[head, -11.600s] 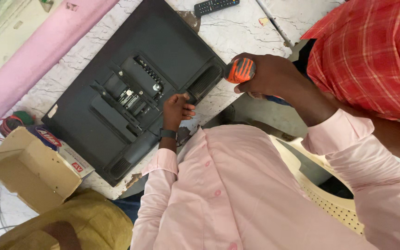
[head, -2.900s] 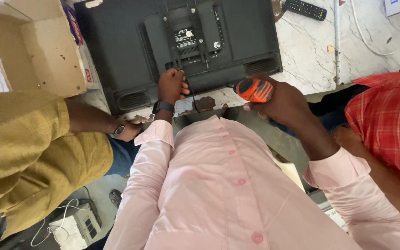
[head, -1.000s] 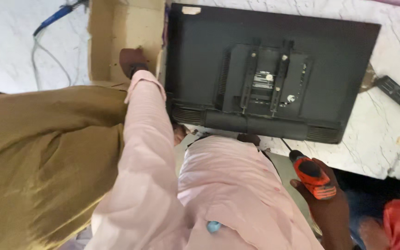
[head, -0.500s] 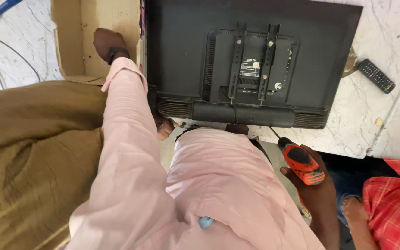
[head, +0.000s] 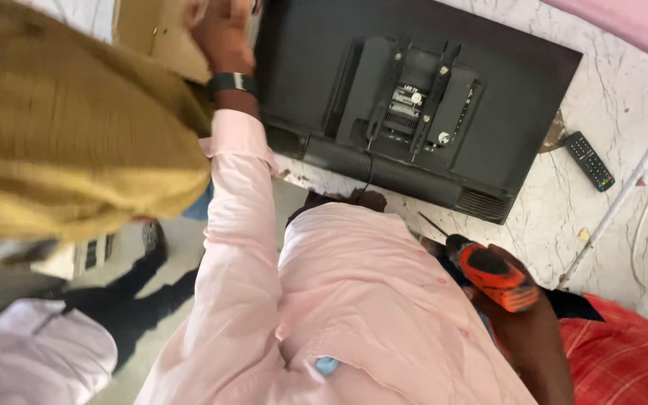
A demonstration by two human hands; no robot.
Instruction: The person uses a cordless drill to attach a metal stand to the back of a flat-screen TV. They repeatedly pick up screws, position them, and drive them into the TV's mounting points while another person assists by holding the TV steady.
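Two hands apart: your left hand (head: 219,34) reached into the cardboard box (head: 151,37) at the counter's left edge, grip unclear; your right hand (head: 523,330) was clamped on the orange drill (head: 493,274) off the near edge. It looked compact, rigid, fairly weighty; best held by its body. The television (head: 316,67) lay face-down.

Your left hand (head: 219,34) reaches into the cardboard box (head: 151,37) beside the black television (head: 324,60), which lies face down on the marble tabletop (head: 556,217). Your right hand (head: 526,322) grips an orange drill (head: 493,274) off the tabletop's near edge. A remote (head: 589,160) lies near the television's right side.
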